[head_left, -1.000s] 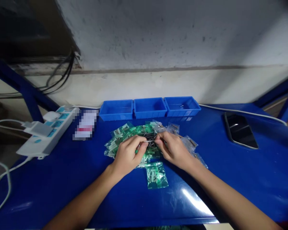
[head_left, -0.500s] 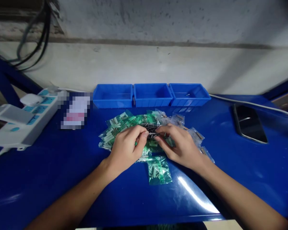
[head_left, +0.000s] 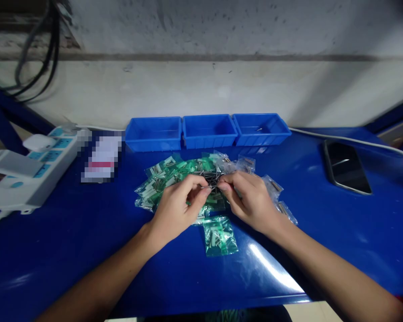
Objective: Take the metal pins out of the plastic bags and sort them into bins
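My left hand [head_left: 180, 201] pinches a thin metal screw [head_left: 211, 187] between thumb and forefinger. Opposite it, my right hand [head_left: 246, 197] has thumb and fingertips pressed together close to the screw's other end; what they hold is too small to make out. Behind and between the fingertips lies a pile of dark screws [head_left: 206, 174], partly covered by the hands. Around the pile spread several green plastic bags [head_left: 151, 190] with white and metal pieces inside. One green bag [head_left: 220, 236] lies apart, nearer to me. Clear bags [head_left: 272, 185] with metal pieces lie beyond my right hand.
Three blue bins [head_left: 208, 138] stand in a row by the wall; the right one has a small piece inside. A white power strip [head_left: 43, 170] and a blurred-out item [head_left: 102, 156] are at left. A phone [head_left: 347, 167] lies at right on the blue table [head_left: 174, 277].
My right hand's thumb and fingers have closed together; they were apart before. My left hand keeps its pinch. The whole view has shifted slightly.
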The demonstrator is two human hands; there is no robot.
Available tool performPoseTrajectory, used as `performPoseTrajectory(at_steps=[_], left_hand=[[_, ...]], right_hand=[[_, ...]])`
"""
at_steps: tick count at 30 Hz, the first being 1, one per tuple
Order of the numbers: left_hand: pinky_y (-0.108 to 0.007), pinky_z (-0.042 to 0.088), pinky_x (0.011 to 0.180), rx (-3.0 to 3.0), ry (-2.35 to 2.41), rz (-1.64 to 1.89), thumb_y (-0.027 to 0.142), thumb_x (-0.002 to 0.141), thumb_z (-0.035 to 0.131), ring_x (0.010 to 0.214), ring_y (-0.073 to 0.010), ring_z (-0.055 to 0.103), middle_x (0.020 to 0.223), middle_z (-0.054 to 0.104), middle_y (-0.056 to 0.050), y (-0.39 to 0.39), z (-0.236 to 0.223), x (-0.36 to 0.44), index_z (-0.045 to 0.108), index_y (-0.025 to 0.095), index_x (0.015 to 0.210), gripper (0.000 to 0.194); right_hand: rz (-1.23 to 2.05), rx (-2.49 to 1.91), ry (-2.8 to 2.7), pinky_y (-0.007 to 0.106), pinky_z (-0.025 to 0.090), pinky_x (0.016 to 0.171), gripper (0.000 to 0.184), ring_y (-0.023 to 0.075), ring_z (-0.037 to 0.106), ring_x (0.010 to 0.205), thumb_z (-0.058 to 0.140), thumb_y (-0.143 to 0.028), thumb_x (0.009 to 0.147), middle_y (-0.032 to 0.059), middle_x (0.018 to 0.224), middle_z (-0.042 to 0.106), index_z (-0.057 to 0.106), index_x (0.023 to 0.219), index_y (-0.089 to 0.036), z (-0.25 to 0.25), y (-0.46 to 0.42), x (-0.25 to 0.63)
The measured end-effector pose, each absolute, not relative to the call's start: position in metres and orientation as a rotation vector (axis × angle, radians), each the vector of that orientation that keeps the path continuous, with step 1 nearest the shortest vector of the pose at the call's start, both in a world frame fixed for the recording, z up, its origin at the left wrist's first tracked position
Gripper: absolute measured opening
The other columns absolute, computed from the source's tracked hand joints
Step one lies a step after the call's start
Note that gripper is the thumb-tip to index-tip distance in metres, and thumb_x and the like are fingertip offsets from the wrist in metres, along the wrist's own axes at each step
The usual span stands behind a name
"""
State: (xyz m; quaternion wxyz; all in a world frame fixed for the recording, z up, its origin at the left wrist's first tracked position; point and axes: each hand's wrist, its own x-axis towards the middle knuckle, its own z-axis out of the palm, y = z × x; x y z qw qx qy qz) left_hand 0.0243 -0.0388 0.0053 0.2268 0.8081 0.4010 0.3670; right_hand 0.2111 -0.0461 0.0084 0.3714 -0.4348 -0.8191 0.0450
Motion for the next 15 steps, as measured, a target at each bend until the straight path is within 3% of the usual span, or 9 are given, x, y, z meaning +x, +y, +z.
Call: performPoseTrajectory(at_steps=[6, 15], left_hand=[[-0.022, 0.041, 0.05, 2.264, 1.155, 0.987, 0.02, 0.091, 0.045, 0.052, -0.0077, 0.053, 0.061, 0.057, 0.004, -0.0365, 0.0058, 0.0206, 0.053, 0.019, 0.079, 0.015], [-0.022, 0.041, 0.05, 2.242, 1.156, 1.028, 0.021, 0.092, 0.041, 0.049, -0.0078, 0.052, 0.054, 0.053, 0.003, -0.0357, 0.0058, 0.0206, 0.047, 0.018, 0.061, 0.031]], right_hand=[[0.134, -1.129, -1.967, 0.025, 0.045, 0.057, 0.006, 0.0119, 0.058, 0.063, 0.048, -0.019, 0.09, 0.002, 0.074, 0.063, 0.054, 0.088, -0.019, 0.0091, -0.0478, 0.2125], [0.197, -1.022, -2.015, 0.025, 0.046, 0.061, 0.008, 0.0114, 0.059, 0.063, 0.05, -0.018, 0.089, 0.0019, 0.074, 0.065, 0.058, 0.09, -0.017, 0.0089, -0.0483, 0.2122]])
